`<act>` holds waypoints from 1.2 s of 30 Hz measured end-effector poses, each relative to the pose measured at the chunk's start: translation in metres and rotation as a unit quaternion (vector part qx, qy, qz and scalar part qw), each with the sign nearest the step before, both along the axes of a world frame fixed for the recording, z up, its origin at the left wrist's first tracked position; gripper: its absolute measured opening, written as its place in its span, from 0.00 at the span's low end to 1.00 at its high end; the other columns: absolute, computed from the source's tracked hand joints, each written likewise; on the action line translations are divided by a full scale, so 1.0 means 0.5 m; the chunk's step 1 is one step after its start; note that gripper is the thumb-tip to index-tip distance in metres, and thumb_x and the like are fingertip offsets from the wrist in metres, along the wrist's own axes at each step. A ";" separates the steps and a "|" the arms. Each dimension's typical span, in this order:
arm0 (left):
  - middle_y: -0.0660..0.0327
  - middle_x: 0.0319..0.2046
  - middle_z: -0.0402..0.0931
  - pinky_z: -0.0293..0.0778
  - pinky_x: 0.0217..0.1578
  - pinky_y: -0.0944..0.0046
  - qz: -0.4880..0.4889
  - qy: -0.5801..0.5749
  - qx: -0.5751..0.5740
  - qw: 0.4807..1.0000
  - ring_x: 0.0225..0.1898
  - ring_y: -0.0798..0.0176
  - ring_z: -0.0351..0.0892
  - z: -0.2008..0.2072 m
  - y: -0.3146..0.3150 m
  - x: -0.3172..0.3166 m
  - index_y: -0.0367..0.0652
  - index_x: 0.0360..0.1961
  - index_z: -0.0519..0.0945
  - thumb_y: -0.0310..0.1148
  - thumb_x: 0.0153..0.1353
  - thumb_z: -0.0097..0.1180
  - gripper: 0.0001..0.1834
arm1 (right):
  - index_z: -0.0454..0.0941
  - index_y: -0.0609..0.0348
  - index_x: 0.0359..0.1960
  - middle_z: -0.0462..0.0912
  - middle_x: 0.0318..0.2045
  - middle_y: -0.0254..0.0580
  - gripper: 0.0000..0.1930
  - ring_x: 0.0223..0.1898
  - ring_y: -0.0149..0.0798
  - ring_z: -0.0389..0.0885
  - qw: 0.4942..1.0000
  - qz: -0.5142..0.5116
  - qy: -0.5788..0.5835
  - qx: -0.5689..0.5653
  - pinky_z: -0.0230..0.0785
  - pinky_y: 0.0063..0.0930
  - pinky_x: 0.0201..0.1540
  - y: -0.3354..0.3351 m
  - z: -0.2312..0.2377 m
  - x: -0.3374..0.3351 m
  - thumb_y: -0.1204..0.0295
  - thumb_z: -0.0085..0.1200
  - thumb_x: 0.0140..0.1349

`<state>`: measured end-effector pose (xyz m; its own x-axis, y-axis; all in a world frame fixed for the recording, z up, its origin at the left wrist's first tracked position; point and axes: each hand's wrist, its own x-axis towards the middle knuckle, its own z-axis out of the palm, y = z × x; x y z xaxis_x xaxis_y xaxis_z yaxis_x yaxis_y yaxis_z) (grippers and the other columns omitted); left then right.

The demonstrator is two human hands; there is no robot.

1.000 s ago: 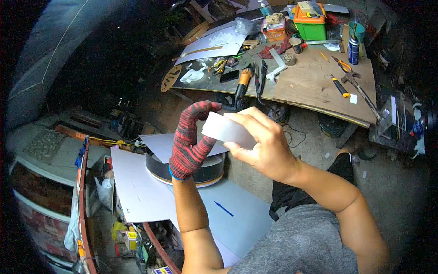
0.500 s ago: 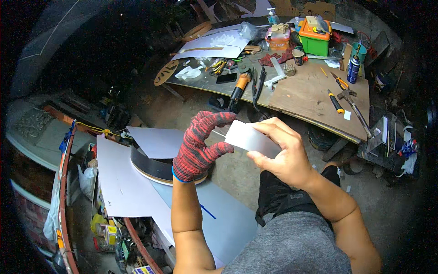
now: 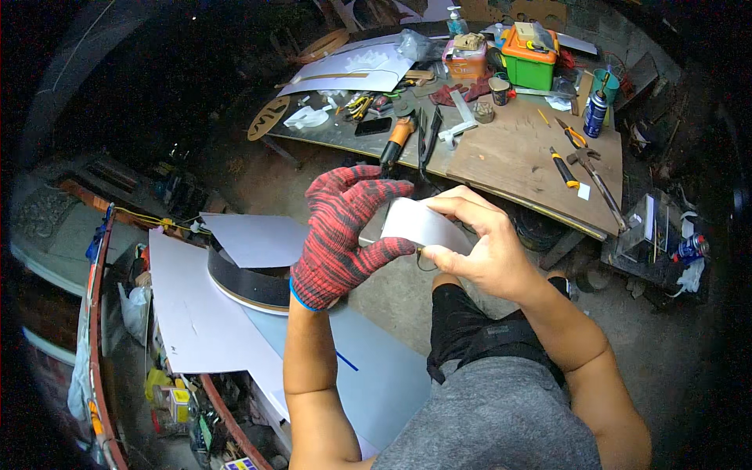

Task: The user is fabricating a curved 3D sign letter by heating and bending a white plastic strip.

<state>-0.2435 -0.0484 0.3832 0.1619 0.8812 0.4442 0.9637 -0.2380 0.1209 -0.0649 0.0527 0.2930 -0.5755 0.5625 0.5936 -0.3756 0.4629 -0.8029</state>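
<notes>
A white, smooth, curved piece (image 3: 427, 225) with a broad, band-like side is held up in front of my body. My right hand (image 3: 493, 247), bare, grips its right part, fingers along the top and thumb underneath. At its left end is my left hand (image 3: 345, 235), in a red-and-black knitted glove with a blue cuff. The gloved thumb lies against the lower left edge, and the bent fingers curl around the upper left. The far side of the piece is hidden.
Beyond my hands a workbench (image 3: 540, 168) carries an angle grinder (image 3: 398, 141), a hammer (image 3: 599, 184), pliers (image 3: 572, 133), a utility knife (image 3: 564, 168), a spray can (image 3: 595, 115) and a green-orange box (image 3: 530, 59). White sheets (image 3: 211, 313) and a black curved band (image 3: 243, 278) lie at left.
My gloved hand has come further over the white piece, its thumb now overlapping the lower left edge. The bench and sheets have shifted slightly left in view.
</notes>
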 end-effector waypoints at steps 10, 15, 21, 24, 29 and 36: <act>0.58 0.41 0.79 0.69 0.51 0.56 -0.025 -0.057 -0.028 0.998 0.46 0.54 0.75 -0.016 0.020 -0.014 0.43 0.46 0.80 0.46 0.44 0.72 0.29 | 0.77 0.63 0.50 0.78 0.42 0.43 0.23 0.44 0.37 0.76 0.999 0.042 -0.011 -0.026 0.69 0.30 0.51 0.023 -0.009 -0.002 0.71 0.65 0.51; 0.58 0.36 0.80 0.73 0.44 0.60 0.006 -0.065 -0.047 0.997 0.39 0.59 0.78 0.001 0.023 -0.009 0.41 0.45 0.80 0.41 0.45 0.73 0.27 | 0.77 0.63 0.51 0.78 0.42 0.44 0.23 0.44 0.39 0.76 1.000 0.020 -0.013 0.003 0.69 0.32 0.51 0.029 -0.015 -0.001 0.70 0.66 0.51; 0.57 0.35 0.80 0.74 0.40 0.62 0.053 -0.085 -0.069 0.993 0.36 0.62 0.78 0.024 0.032 0.016 0.39 0.44 0.80 0.39 0.45 0.73 0.26 | 0.77 0.62 0.51 0.79 0.41 0.44 0.22 0.42 0.39 0.77 1.000 0.000 -0.026 0.000 0.70 0.32 0.50 0.036 -0.011 0.004 0.71 0.65 0.53; 0.57 0.35 0.81 0.74 0.40 0.62 0.078 -0.096 -0.091 0.988 0.36 0.60 0.79 0.032 0.034 0.024 0.39 0.44 0.80 0.38 0.46 0.73 0.25 | 0.77 0.62 0.52 0.79 0.41 0.44 0.22 0.42 0.39 0.77 1.000 0.006 -0.017 0.004 0.70 0.32 0.50 0.045 -0.015 0.002 0.71 0.64 0.54; 0.55 0.35 0.81 0.75 0.41 0.60 0.040 -0.023 -0.048 0.998 0.36 0.56 0.80 0.044 0.044 0.022 0.39 0.43 0.81 0.37 0.47 0.71 0.23 | 0.77 0.60 0.53 0.79 0.42 0.41 0.22 0.44 0.35 0.76 0.997 0.072 -0.002 -0.036 0.69 0.31 0.52 0.060 -0.013 -0.002 0.70 0.63 0.56; 0.54 0.33 0.81 0.77 0.37 0.64 0.086 -0.034 -0.047 0.995 0.32 0.60 0.82 0.087 0.057 0.042 0.37 0.43 0.81 0.38 0.51 0.70 0.21 | 0.76 0.64 0.55 0.78 0.45 0.38 0.22 0.46 0.32 0.75 0.993 0.105 -0.008 -0.058 0.68 0.28 0.53 0.081 0.002 0.000 0.70 0.63 0.60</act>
